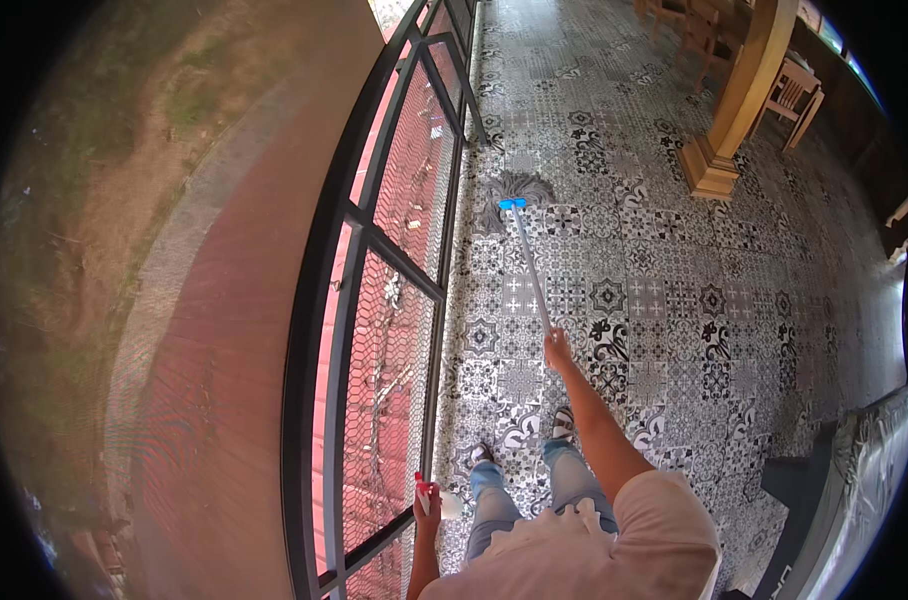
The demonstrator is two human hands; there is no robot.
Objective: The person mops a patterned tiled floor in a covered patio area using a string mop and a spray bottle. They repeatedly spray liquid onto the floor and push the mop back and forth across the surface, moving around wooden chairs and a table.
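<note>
My right hand (pixel 557 349) grips the upper end of a grey mop handle (pixel 530 262). At its far end a blue clamp (pixel 512 204) holds the grey string mop head (pixel 527 185), whose strands lie fanned out on the patterned tile floor (pixel 649 337), close to the railing. Down by my left hip, my left hand (pixel 427 510) is wrapped around a spray bottle with a red-and-white trigger head (pixel 422 485) and a pale body (pixel 450 504). Part of the bottle is hidden by the fingers.
A dark metal railing (pixel 358 300) with wire mesh (pixel 386 352) runs along my left, above a red roof (pixel 221 315). Ahead right stand a wooden post (pixel 739 97) and wooden chairs (pixel 791 94). A plastic-wrapped object (pixel 866 465) is at lower right.
</note>
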